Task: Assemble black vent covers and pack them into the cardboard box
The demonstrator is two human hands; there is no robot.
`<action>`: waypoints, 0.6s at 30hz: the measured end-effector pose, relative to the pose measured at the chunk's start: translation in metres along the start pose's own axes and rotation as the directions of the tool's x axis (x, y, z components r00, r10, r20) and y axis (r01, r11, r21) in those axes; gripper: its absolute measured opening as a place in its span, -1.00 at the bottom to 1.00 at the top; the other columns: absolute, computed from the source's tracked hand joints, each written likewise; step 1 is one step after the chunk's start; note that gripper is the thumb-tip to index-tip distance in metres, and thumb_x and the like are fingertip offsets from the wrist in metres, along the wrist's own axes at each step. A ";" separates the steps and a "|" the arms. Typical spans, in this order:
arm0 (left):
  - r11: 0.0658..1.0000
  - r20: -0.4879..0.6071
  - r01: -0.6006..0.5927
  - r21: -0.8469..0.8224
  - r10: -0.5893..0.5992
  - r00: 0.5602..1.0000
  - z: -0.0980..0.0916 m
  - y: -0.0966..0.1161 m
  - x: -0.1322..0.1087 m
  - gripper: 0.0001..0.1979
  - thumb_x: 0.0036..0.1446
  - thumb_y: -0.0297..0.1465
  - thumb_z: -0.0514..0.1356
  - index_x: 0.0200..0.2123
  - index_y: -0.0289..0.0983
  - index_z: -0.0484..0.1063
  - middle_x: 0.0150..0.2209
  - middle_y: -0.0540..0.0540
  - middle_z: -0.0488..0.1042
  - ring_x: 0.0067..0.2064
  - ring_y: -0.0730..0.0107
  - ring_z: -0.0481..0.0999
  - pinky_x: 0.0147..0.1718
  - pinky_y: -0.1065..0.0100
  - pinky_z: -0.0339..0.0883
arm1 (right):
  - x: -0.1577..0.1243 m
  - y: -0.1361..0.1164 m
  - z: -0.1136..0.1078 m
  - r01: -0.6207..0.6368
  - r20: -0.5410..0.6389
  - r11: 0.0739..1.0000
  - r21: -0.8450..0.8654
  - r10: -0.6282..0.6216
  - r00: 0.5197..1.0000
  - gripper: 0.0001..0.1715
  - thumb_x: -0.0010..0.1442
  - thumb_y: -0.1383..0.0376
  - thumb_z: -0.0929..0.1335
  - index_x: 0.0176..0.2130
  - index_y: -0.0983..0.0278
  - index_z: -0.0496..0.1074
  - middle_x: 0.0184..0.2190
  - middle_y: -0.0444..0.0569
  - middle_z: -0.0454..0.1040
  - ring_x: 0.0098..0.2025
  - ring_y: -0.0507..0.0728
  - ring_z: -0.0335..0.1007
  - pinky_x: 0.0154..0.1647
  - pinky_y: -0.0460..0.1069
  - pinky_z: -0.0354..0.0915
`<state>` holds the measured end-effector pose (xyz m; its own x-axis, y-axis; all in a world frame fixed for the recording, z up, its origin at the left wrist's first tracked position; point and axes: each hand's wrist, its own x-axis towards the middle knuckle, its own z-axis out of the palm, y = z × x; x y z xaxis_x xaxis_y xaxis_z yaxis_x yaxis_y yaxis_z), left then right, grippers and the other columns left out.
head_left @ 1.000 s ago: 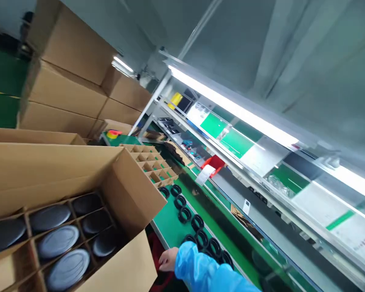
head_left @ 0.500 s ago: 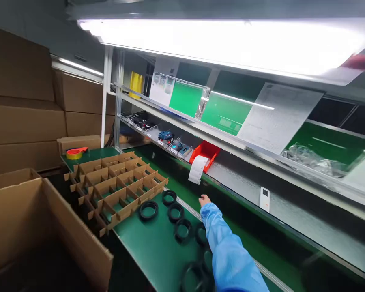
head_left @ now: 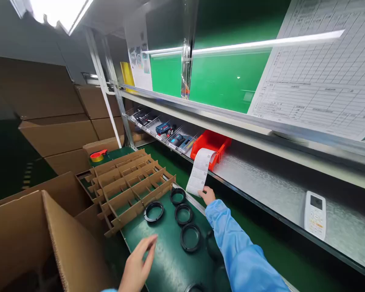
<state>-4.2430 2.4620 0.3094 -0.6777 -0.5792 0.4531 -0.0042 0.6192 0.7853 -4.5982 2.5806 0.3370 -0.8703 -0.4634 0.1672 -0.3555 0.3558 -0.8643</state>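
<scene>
- The step in hand looks like taking hold of the white printed paper strip (head_left: 200, 172), which curls over the front of the red plastic bin (head_left: 216, 159) on the metal shelf (head_left: 246, 172) and hangs down towards the bench (head_left: 170, 253).
- The right hand (head_left: 208, 195), in a blue sleeve (head_left: 234, 243), has its fingertips at the strip's lower corner; I cannot tell whether its grip is clamped on the paper or only touching it.
- The left hand (head_left: 139, 261) is above the bench, its grip slightly apart and holding nothing.
- In my judgement, the next move calls for a firm pinch on that corner and a gentle pull, lest the paper tear.
- The bin's deeper inside is partly hidden, so its full contents cannot be told.
- Left of it, clear shallow trays (head_left: 154, 126) hold blue-and-black devices (head_left: 163, 128) and dark items.
- The tan cardboard divider grid (head_left: 146, 202) lies on the bench, green showing through its cells.
- Beside it stands the open brown cardboard box (head_left: 69, 239), its interior too dark to read.
- Black rings (head_left: 191, 249) lie loose on the bench, outside any container.
</scene>
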 end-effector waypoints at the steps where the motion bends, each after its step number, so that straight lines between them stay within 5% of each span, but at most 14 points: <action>1: 0.999 0.012 0.025 -0.041 -0.024 1.000 0.011 0.011 0.026 -0.69 0.19 -0.15 0.15 -0.14 -0.19 0.54 -0.17 -0.11 0.59 -0.17 0.19 0.61 -0.10 0.21 0.54 | -0.010 0.000 0.002 0.028 0.037 0.997 0.070 -0.031 0.999 -0.77 0.11 0.15 0.42 -0.32 0.28 0.51 -0.13 0.09 0.55 0.01 0.33 0.40 0.08 0.17 0.32; 5: 0.957 0.057 0.173 -0.231 -0.164 0.985 0.059 0.048 0.130 -0.55 0.10 -0.17 0.24 -0.02 -0.32 0.45 -0.08 -0.25 0.55 0.01 0.07 0.52 0.13 0.03 0.35 | -0.050 -0.007 0.005 0.100 0.054 0.948 0.302 -0.122 0.991 -0.56 0.18 0.04 0.33 -0.07 0.27 0.41 -0.20 0.06 0.57 -0.11 0.23 0.51 -0.06 0.08 0.43; 9: 0.915 0.127 0.256 -0.311 -0.227 0.966 0.106 0.065 0.204 -0.40 0.15 -0.15 0.25 0.16 -0.37 0.31 0.12 -0.37 0.44 0.17 0.03 0.43 0.14 0.07 0.33 | -0.071 -0.021 -0.002 0.193 -0.100 0.885 0.423 -0.166 0.981 -0.24 0.21 0.08 0.32 0.29 0.28 0.11 -0.22 0.01 0.55 -0.24 0.14 0.53 -0.16 0.01 0.47; 12: 0.867 0.221 0.336 -0.367 -0.269 0.937 0.128 0.072 0.227 -0.34 0.10 -0.07 0.31 0.14 -0.35 0.33 -0.02 -0.36 0.54 -0.01 0.03 0.55 -0.09 0.16 0.47 | -0.077 -0.029 -0.010 0.281 -0.209 0.886 0.368 -0.216 0.954 -0.28 0.21 0.11 0.35 0.28 0.27 0.21 -0.29 -0.06 0.55 -0.31 0.10 0.51 -0.21 -0.03 0.46; 18: 0.846 0.280 0.366 -0.388 -0.270 0.921 0.145 0.083 0.222 -0.49 -0.06 -0.03 0.42 -0.28 -0.35 0.49 -0.44 -0.13 0.56 -0.38 0.21 0.57 -0.42 0.32 0.44 | -0.076 -0.030 -0.020 0.258 -0.344 0.929 0.267 -0.158 0.926 -0.53 0.21 0.04 0.34 -0.01 0.26 0.47 -0.22 0.03 0.60 -0.19 0.19 0.56 -0.12 0.04 0.48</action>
<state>-4.5004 2.4619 0.4135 -0.8289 -0.5527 0.0869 0.0335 0.1061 0.9938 -4.5286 2.6215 0.3596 -0.8667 -0.2063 0.4542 -0.4630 -0.0060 -0.8863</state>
